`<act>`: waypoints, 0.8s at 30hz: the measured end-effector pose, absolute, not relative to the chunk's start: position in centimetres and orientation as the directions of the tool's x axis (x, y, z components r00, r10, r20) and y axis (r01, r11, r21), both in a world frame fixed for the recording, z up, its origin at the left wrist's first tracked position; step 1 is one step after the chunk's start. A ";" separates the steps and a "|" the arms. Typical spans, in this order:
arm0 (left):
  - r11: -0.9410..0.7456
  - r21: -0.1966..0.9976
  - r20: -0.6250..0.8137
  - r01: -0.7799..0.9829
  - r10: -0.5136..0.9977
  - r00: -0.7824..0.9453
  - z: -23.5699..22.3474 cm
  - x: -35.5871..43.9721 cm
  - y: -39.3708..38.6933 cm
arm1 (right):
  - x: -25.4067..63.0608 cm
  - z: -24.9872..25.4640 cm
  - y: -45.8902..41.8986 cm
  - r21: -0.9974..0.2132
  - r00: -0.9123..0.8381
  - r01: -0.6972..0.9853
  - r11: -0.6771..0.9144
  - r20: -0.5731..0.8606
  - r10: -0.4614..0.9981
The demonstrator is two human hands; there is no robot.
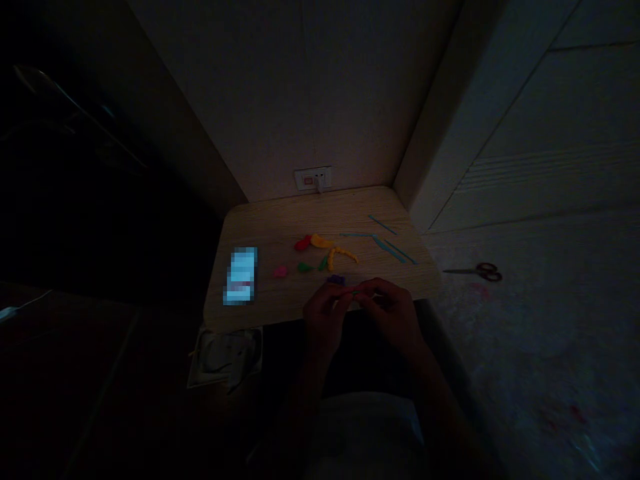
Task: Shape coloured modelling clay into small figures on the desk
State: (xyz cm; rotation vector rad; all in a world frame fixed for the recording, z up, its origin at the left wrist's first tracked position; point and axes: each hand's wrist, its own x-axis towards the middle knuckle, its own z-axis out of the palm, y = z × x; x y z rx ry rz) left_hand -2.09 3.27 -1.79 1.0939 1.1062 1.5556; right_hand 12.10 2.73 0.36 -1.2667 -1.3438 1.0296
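My left hand (324, 315) and my right hand (393, 312) meet fingertip to fingertip over the front edge of a small wooden table (270, 223). Both pinch a tiny piece of green modelling clay (355, 292), mostly hidden by the fingers in the dim light. Just beyond them lies a purple clay piece (336, 280). Farther back are a bumpy yellow clay strand (345, 252), an orange lump (321, 241) and a red lump (302, 243). Two green clay pieces (304, 267) and a pink one (281, 271) sit to the left.
Several thin blue tools or strips (389, 249) lie at the table's right. A lit phone (241, 275) rests on the left. Scissors (480, 271) are on the floor at right. Behind is a wall socket (313, 179) with a plug; a tray-like box (225, 357) stands below left.
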 end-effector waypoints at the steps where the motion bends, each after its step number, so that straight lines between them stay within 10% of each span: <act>1: -0.174 0.969 0.140 -0.177 0.972 -0.191 -1.9 -2.0 3.2 | 12.1 0.2 2.7 -0.984 0.035 0.154 0.088 0.094 0.995; 24: -0.007 0.972 -0.033 -0.235 0.985 -0.167 -0.8 -2.1 3.2 | 11.5 -0.4 3.1 -0.999 0.102 -0.022 0.028 0.025 0.994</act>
